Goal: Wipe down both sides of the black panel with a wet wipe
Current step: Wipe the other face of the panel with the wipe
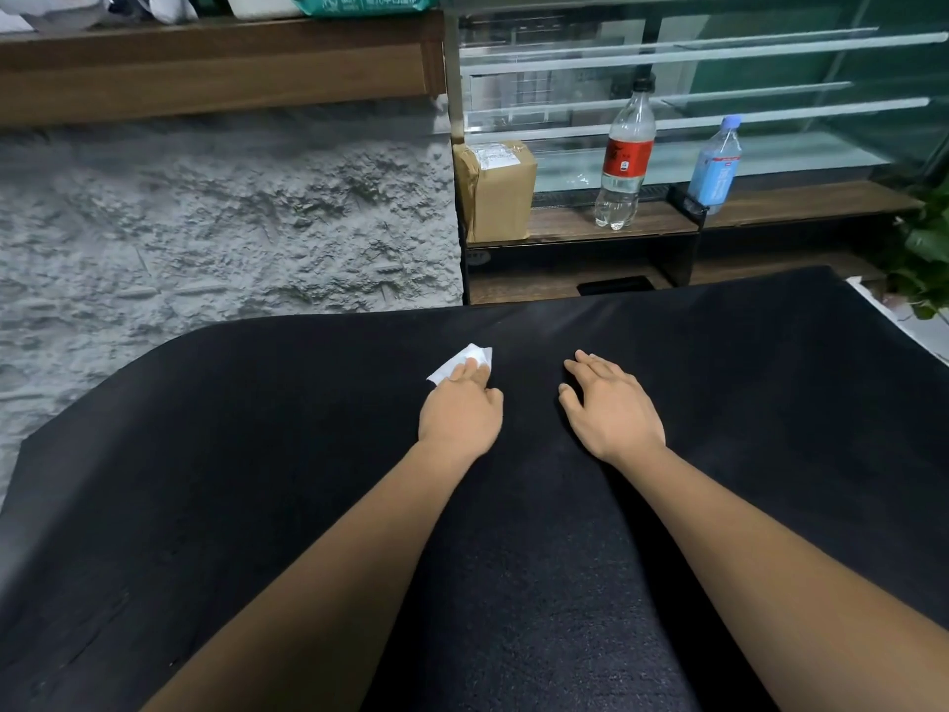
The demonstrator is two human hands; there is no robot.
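Observation:
The black panel (pixel 744 382) lies flat and fills the lower half of the view, its far edge running from lower left to upper right. A folded white wet wipe (pixel 464 358) lies on the panel near its middle. My left hand (pixel 461 411) presses the wipe down with straight fingers, covering its near part. My right hand (pixel 611 405) rests flat on the panel a little to the right, fingers spread, holding nothing.
Beyond the panel stands a rough grey wall (pixel 215 213). A wooden ledge (pixel 642 223) at the back right carries a brown parcel (pixel 495 190), a red-labelled bottle (pixel 624 156) and a blue bottle (pixel 716 164). A green wipes pack (pixel 359 2) sits on the upper shelf. Plant leaves (pixel 924 259) stand far right.

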